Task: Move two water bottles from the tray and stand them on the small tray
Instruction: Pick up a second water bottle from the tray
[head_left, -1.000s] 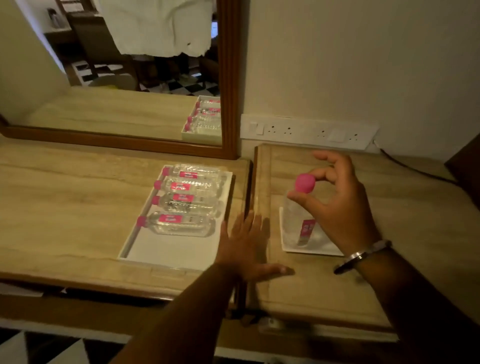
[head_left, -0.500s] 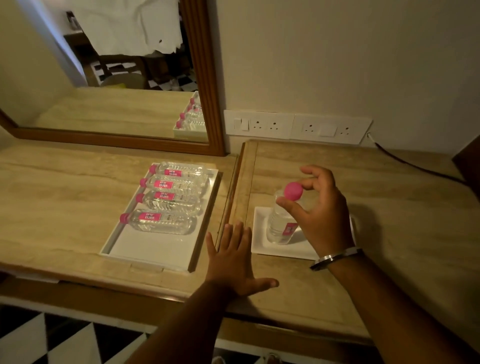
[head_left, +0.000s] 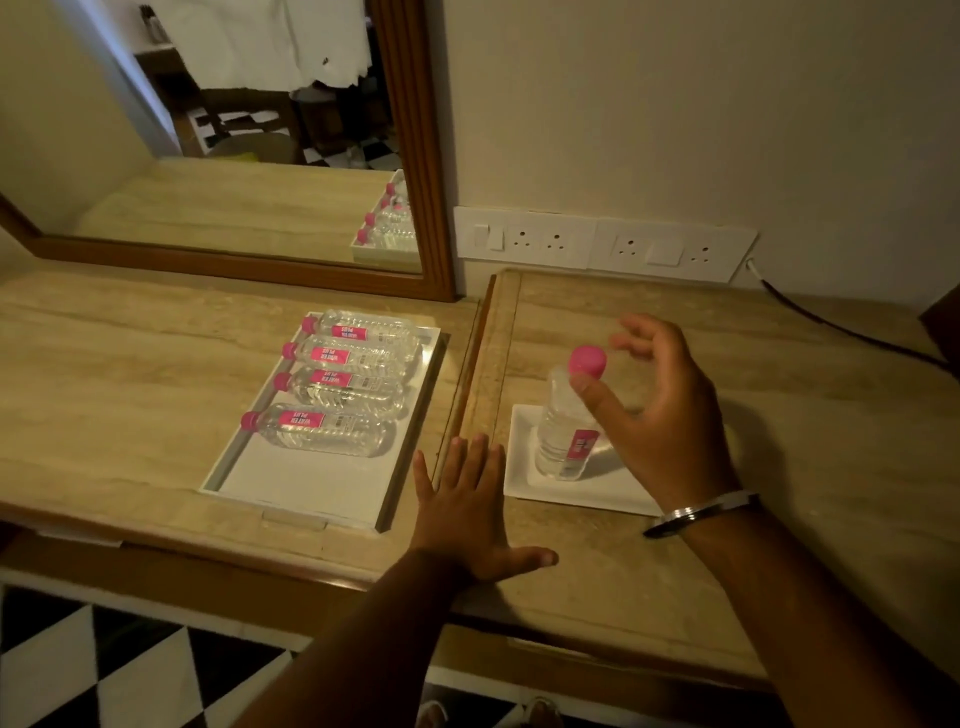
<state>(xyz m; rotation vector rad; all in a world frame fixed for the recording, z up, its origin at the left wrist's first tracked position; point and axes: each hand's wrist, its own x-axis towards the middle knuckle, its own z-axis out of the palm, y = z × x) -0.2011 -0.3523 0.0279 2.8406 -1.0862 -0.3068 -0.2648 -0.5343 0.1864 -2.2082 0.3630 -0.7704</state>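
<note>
One clear water bottle (head_left: 563, 436) with a pink cap and pink label stands upright on the small white tray (head_left: 587, 493), right of centre. My right hand (head_left: 660, 415) hovers beside its top with the fingers spread off the cap and the thumb close to the neck. My left hand (head_left: 467, 514) lies flat on the tabletop, fingers apart, between the two trays. Several more bottles (head_left: 332, 428) lie on their sides in the far half of the large white tray (head_left: 311, 483) to the left.
A wood-framed mirror (head_left: 415, 156) leans at the back left. A white socket panel (head_left: 602, 241) is on the wall, with a black cable (head_left: 841, 327) running right. A raised seam (head_left: 478, 364) divides the two tabletops. Checkered floor (head_left: 104, 675) shows below the front edge.
My right hand's fingers have come off the pink cap and spread apart, and the bottle now stands alone on the small tray. My left hand stays flat on the table.
</note>
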